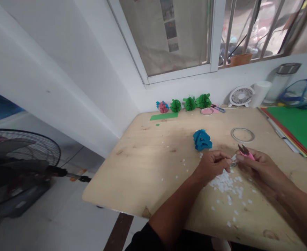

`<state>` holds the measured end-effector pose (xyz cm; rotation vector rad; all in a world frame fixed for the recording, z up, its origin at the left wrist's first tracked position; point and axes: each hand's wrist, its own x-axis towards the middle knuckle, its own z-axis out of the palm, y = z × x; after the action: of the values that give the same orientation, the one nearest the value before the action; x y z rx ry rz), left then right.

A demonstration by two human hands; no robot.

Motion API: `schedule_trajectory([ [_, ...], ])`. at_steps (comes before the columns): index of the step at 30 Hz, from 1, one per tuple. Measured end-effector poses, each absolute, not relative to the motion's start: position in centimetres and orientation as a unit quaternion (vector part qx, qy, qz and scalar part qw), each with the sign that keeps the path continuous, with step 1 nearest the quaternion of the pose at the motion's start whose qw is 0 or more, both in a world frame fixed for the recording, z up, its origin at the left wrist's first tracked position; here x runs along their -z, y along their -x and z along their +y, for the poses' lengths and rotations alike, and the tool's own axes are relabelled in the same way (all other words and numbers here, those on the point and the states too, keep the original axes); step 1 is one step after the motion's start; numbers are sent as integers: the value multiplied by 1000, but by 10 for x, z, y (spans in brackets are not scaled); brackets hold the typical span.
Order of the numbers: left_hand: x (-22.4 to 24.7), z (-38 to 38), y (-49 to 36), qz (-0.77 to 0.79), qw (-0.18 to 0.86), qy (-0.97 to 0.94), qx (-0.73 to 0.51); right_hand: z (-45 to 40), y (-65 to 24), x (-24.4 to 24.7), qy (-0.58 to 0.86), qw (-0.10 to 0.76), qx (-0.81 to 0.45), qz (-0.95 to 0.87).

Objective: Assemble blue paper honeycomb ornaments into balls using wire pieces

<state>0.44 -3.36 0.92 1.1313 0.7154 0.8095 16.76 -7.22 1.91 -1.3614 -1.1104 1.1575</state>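
Pinching white strip (233, 158) in left hand (215, 164), with fingertips clamped on it, above white scraps (225, 183) on wooden table (143, 164). Gripping pink-handled snips (246, 152) in right hand (262, 165), with fingers closed round them, just beside strip. Facing blue paper figure (202, 140) and pale ring (253, 135) beyond.

Looks like a craft corner in a home or small workshop — hard to tell which. Shown by a wooden worktop (143, 157) set against a white wall (150, 99), strewn with white scraps (225, 183), lined with green paper figures (189, 104) and stacked with coloured sheets (297, 127). Seems lived-in, too — with a small white fan (241, 96), a large black fan (12, 174) and a barred window (250, 31).
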Motion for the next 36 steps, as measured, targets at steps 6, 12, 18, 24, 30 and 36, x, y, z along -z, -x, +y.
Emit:
schedule_trajectory([
  [6, -6, -29, -1, 324, 654, -573, -372, -74, -168, -31, 524, 504, -577, -371],
  [12, -6, -27, 2, 348, 632, -559, -408, -72, -169, -36, 532, 507, -546, -402],
  [18, -7, -28, 1, 351, 627, -539, -440, -72, -169, -26, 533, 495, -496, -474],
  [24, -7, -28, 0, 347, 619, -544, -448, -73, -170, -21, 539, 456, -434, -559],
  [30, -7, -28, 1, 348, 610, -546, -457, -75, -167, -28, 565, 434, -376, -593],
  [36, -6, -27, 1, 344, 605, -552, -459, -76, -162, -38, 571, 437, -357, -596],
])
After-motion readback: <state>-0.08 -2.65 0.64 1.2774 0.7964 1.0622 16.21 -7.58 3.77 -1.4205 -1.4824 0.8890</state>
